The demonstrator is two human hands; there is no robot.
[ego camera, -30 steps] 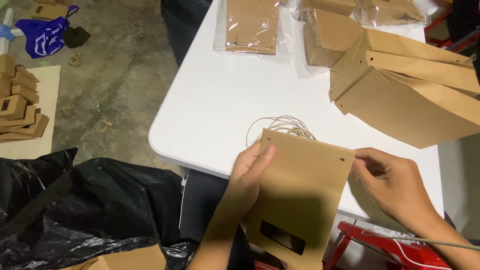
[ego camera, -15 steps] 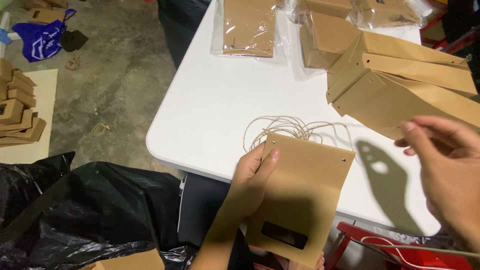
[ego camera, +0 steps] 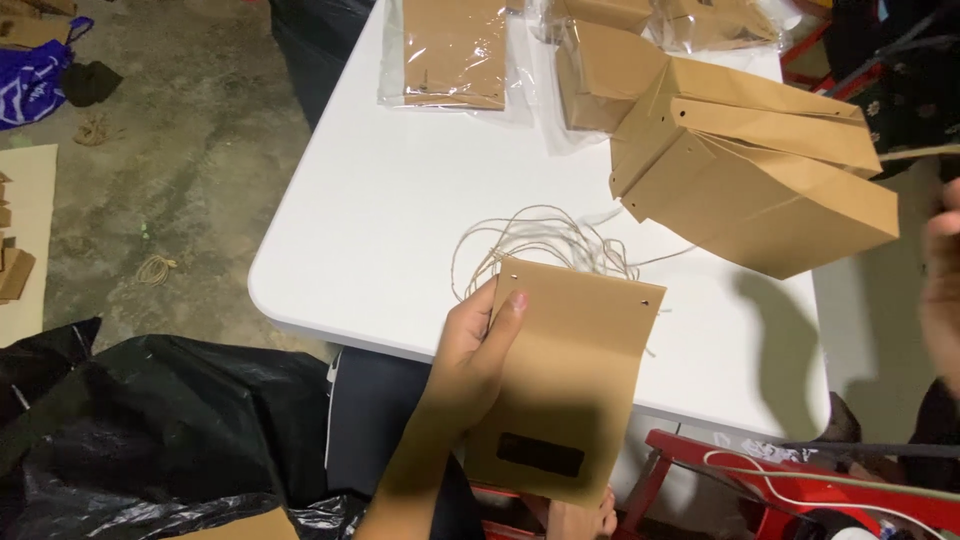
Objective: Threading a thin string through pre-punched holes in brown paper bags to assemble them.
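Head view: nearest, the left hand (ego camera: 478, 350) pinches a flat brown paper bag (ego camera: 565, 385) along its left edge, thumb laid over the front, holding it upright over the near edge of the white worktop (ego camera: 400, 250), probably so both punched holes at its top stay reachable. The bag is plain, with a dark rectangular window low down. The right hand (ego camera: 942, 275) is blurred at the frame's edge; I cannot tell its state. Just beyond lies loose twine (ego camera: 540, 235), then opened bags (ego camera: 760, 170) and wrapped packs (ego camera: 455, 50).

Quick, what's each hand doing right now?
Left hand: closed on the flat brown paper bag.
Right hand: raised at the frame edge, blurred; cannot tell.
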